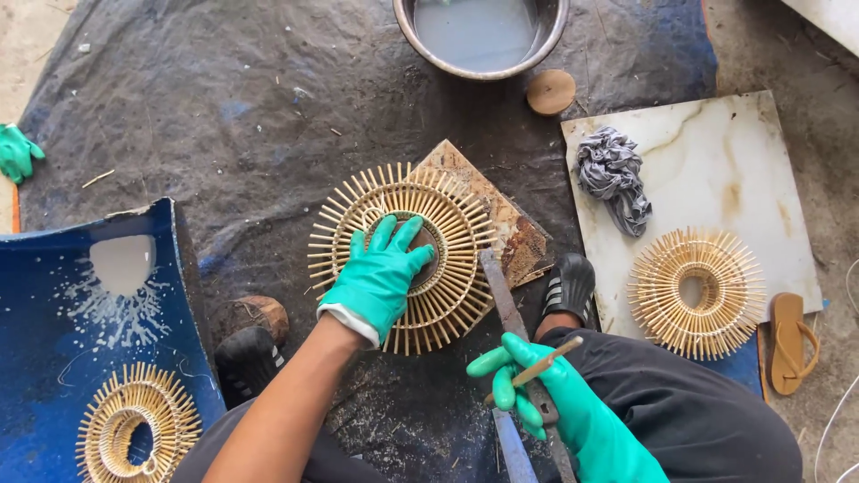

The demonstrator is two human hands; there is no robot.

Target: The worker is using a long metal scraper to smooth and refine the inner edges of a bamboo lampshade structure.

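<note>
Bamboo sunburst ring (407, 255), a round frame of thin sticks fanning out from a central hoop, lies flat on a dark tarp (259, 116), its far edge resting over a worn brown board (510, 228). The left hand (380, 277), in a green glove, presses down on the ring with fingers spread across the hoop and the inner sticks; it is laid flat, not closed around anything. The right hand (537, 394), also gloved in green, is closed around the handle of a long blade (506, 304) that points up toward the ring's near right edge, and the same grip pins a single thin bamboo stick (546, 362) crosswise against the handle.

A second finished ring (696, 293) sits on a pale marble-patterned tile (725, 152) to the right, near a crumpled grey rag (616, 179). A third ring (134, 429) lies on a blue curved panel (54, 340) at the lower left, which is splashed with white. A metal basin (412, 31) of cloudy liquid stands at the top edge, with a small wooden disc (550, 91) just beside it. A tan sandal (789, 344) lies beyond the tile, and a spare green glove (16, 152) rests at the far left. The person's black shoes (568, 286) flank the work
</note>
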